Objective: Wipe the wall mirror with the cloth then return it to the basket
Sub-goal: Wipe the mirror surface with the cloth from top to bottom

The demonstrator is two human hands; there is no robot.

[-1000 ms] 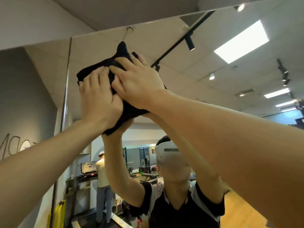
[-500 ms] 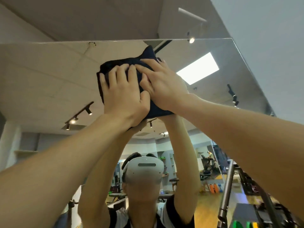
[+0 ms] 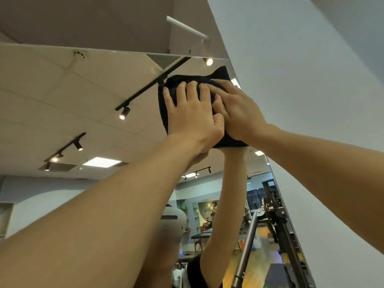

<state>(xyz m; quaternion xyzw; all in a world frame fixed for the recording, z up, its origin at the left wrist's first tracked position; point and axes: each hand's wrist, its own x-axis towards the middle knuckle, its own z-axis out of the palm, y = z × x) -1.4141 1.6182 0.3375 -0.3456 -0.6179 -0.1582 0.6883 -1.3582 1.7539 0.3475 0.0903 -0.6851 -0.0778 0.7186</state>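
A dark cloth (image 3: 188, 84) lies flat against the wall mirror (image 3: 62, 96), high up and close to the mirror's upper right corner, pinned there under both hands. The left hand (image 3: 193, 119) presses on it with fingers straight and slightly spread, their tips reaching nearly to the cloth's top edge while dark fabric shows to the left of the little finger and below the wrist. The right hand (image 3: 239, 113) lies beside it, fingers extended flat and angled leftward so that they overlap the left hand's index side; a pointed corner of the cloth sticks up above its fingertips, just beside the mirror's right edge. Both forearms rise from the lower corners and cover much of the glass. The grey wall (image 3: 311, 100) runs along the mirror's right side, and the ceiling meets its top edge. The mirror reflects ceiling track lights (image 3: 124, 112), the person's raised arms and white headset (image 3: 173, 225), and gym equipment (image 3: 274, 213) behind.
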